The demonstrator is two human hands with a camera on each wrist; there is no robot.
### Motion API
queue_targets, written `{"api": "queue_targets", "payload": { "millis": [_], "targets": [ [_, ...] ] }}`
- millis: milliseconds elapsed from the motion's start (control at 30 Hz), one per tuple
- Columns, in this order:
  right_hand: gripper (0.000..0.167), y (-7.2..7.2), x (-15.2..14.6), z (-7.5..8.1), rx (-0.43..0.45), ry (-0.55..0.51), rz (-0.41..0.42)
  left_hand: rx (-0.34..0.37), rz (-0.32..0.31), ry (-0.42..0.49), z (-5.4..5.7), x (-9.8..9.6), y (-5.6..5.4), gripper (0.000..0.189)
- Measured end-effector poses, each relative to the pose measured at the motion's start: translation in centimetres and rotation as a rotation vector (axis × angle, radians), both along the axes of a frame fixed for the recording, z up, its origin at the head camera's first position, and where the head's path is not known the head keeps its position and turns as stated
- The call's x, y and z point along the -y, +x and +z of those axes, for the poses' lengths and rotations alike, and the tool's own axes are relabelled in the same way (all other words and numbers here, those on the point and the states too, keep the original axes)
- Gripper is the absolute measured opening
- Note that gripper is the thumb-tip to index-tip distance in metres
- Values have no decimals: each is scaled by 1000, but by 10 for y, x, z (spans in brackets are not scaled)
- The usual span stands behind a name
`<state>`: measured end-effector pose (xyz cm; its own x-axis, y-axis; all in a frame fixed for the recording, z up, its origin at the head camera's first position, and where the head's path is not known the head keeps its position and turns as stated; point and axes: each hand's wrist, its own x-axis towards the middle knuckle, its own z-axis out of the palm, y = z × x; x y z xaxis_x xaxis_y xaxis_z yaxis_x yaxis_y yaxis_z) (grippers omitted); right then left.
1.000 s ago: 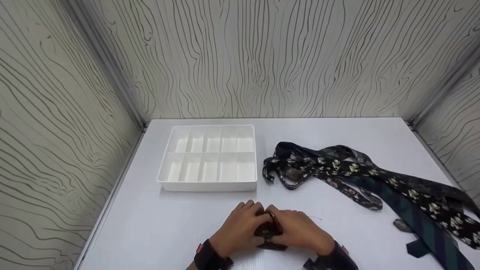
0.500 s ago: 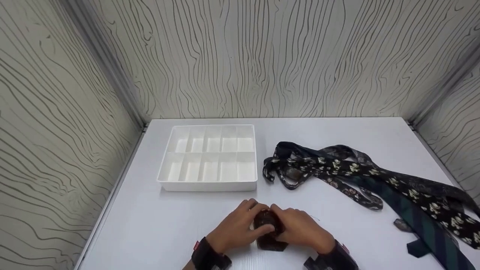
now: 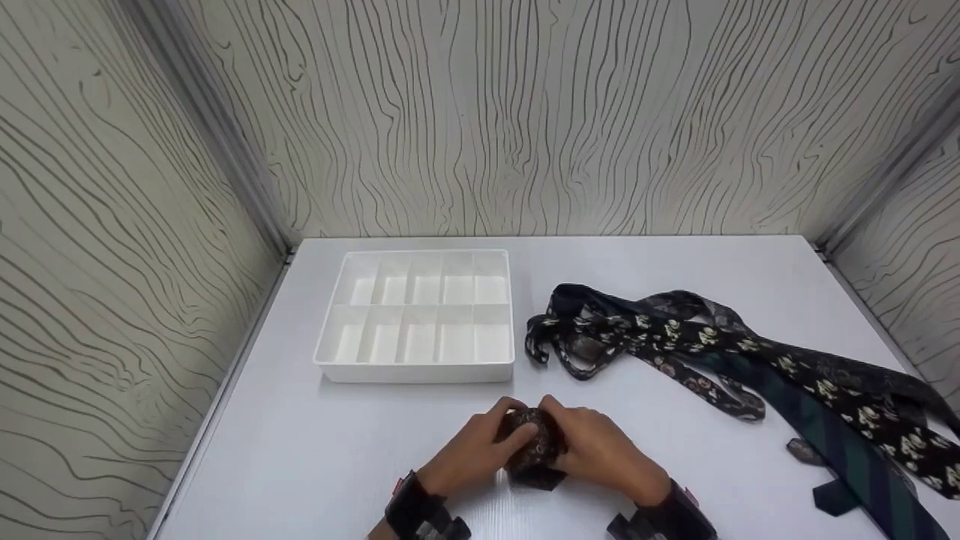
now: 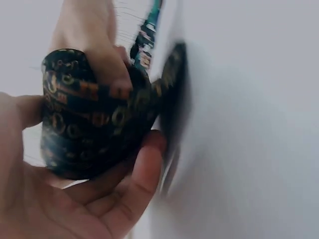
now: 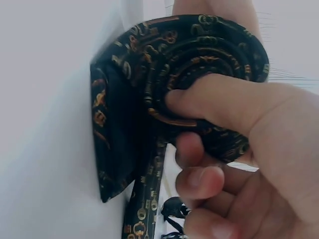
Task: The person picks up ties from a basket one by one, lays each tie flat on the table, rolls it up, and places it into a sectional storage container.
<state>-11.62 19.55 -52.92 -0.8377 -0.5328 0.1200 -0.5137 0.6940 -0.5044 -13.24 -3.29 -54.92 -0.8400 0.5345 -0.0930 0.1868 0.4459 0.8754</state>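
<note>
A dark necktie [image 3: 538, 457] with a small gold key pattern is wound into a thick roll between both hands, near the front of the table. In the right wrist view, the tie's coils [image 5: 204, 47] show in spiral layers, and its pointed end [image 5: 114, 144] sticks out unrolled on the table side. My left hand [image 3: 476, 452] grips the roll with thumb on top and fingers curled beneath. From the other side my right hand [image 3: 600, 454] pinches it, the thumb [image 5: 219, 99] pressed into the coil's middle. A narrow patterned strip [image 5: 144, 204] shows below the roll.
A white divided tray [image 3: 416, 373] stands behind the hands to the left. Several other neckties [image 3: 705, 337], floral and green striped, lie in a loose tangle along the right side. Patterned panels [image 3: 480, 120] wall in the white table [image 3: 285, 442].
The roll has turned in the hands and shifted slightly away from the person. Less of the tie's flat end shows in front of it. The tray and other ties have stayed put.
</note>
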Motion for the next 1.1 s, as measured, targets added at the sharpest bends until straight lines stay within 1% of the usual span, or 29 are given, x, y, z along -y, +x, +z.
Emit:
{"api": "queue_targets", "payload": {
  "millis": [67, 167, 267, 333, 400, 433, 467, 533, 600, 667, 700, 767, 867, 933, 1000, 1100],
  "targets": [
    [54, 1, 2, -1, -55, -6, -7, 20, 17, 53, 0, 0, 0, 42],
    [58, 2, 5, -3, -130, -7, -26, 48, 49, 130, 0, -1, -1, 47],
    [64, 2, 6, -4, -165, -19, -49, 53, 82, 199, -1, -1, -2, 56],
    [72, 2, 5, -4, -146, -40, -50, 41, 103, 237, -2, 0, -4, 62],
    [81, 1, 3, -4, -110, -73, -52, 16, 118, 262, -4, 1, -5, 66],
    [85, 0, 2, -3, -107, -95, -61, 0, 126, 269, -5, 1, -6, 67],
    [88, -1, 1, -4, -112, -123, -71, -16, 131, 275, -5, 2, -6, 68],
    [90, -5, 0, -5, -161, -163, -108, -54, 136, 273, -6, 3, -7, 69],
    [88, -9, -1, -9, -234, -194, -146, -88, 131, 258, -7, 3, -8, 71],
    [85, -14, -2, -14, -294, -207, -165, -114, 117, 246, -8, 3, -8, 72],
    [83, -15, -2, -15, -316, -198, -169, -128, 112, 234, -8, 3, -8, 72],
    [73, -16, -2, -18, -332, -185, -167, -148, 93, 219, -10, 4, -8, 72],
    [48, -15, -2, -20, -328, -168, -188, -171, 71, 192, -12, 5, -7, 73],
    [35, -14, -2, -21, -296, -176, -214, -180, 53, 174, -13, 6, -7, 74],
    [29, -14, -2, -21, -251, -193, -237, -188, 35, 159, -14, 7, -7, 74],
    [32, -14, -3, -22, -194, -215, -257, -189, 12, 152, -14, 8, -8, 72]
  ]
}}
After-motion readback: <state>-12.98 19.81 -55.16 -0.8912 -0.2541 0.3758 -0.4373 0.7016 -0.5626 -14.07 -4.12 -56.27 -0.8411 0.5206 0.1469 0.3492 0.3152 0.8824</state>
